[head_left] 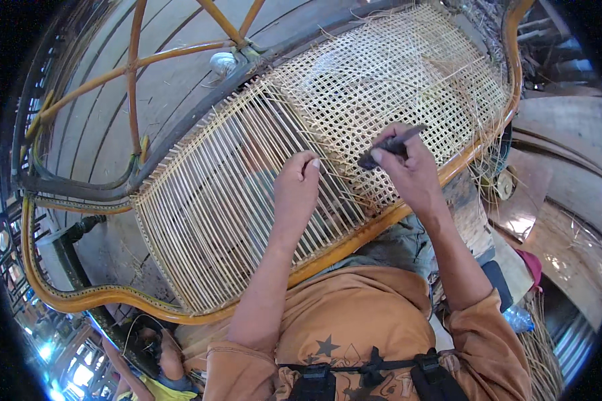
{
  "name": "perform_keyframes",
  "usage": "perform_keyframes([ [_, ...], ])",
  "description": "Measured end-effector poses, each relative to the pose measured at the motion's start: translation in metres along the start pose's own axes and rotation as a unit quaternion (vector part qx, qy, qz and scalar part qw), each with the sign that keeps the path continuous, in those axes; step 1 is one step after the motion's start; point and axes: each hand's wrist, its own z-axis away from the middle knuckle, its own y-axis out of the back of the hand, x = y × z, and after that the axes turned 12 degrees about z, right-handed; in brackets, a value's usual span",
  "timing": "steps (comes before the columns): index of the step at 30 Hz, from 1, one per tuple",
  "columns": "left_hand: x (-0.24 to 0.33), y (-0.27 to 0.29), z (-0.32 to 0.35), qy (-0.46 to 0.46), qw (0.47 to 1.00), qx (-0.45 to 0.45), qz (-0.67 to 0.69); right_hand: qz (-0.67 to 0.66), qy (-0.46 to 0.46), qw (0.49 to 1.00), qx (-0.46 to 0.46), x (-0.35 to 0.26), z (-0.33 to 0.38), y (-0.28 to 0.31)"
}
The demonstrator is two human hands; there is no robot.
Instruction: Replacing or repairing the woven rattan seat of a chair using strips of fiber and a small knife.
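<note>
A cane panel is stretched across a curved wooden frame (364,235) in front of me. Its right part is a finished-looking open lattice (388,73), while its left part shows parallel cane strands (201,194) with gaps between them. My left hand (297,187) is over the strands near the lattice's edge, thumb and fingers pinched; whatever they hold is too small or hidden. In my right hand (408,164), above the lattice, is a dark, flat tool with a tapering end (396,144); its exact kind is unclear.
Loose cane ends stick out along the lattice's far and right edges. Bent rattan poles (132,67) rise at the far left. Wooden sheets (562,134) lie at right, near a clear plastic bottle (518,319). Another person in yellow (157,389) is at lower left.
</note>
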Motion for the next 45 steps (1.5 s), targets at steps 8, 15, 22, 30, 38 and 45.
perform_keyframes([
  [8,0.0,-0.001,-0.009,-0.001,0.999,0.04,0.02,-0.013,0.098,0.99,0.098,-0.026,-0.03,-0.037],
  [15,-0.006,0.007,-0.02,-0.139,0.981,0.026,-0.132,-0.02,-0.027,0.999,0.01,-0.018,-0.033,-0.014],
  [22,-0.005,0.0,-0.025,-0.101,0.983,-0.018,-0.153,0.318,-0.027,0.922,-0.221,-0.002,-0.024,-0.01],
  [30,0.006,0.009,-0.039,-0.003,0.989,-0.07,-0.128,0.395,0.065,0.884,-0.241,0.012,-0.034,-0.018],
  [38,0.0,0.006,-0.042,-0.027,0.985,-0.082,-0.152,0.42,0.076,0.863,-0.27,0.014,-0.036,-0.02],
  [45,0.005,0.002,-0.035,-0.072,0.976,-0.075,-0.193,0.431,0.042,0.848,-0.306,0.006,-0.04,-0.025],
])
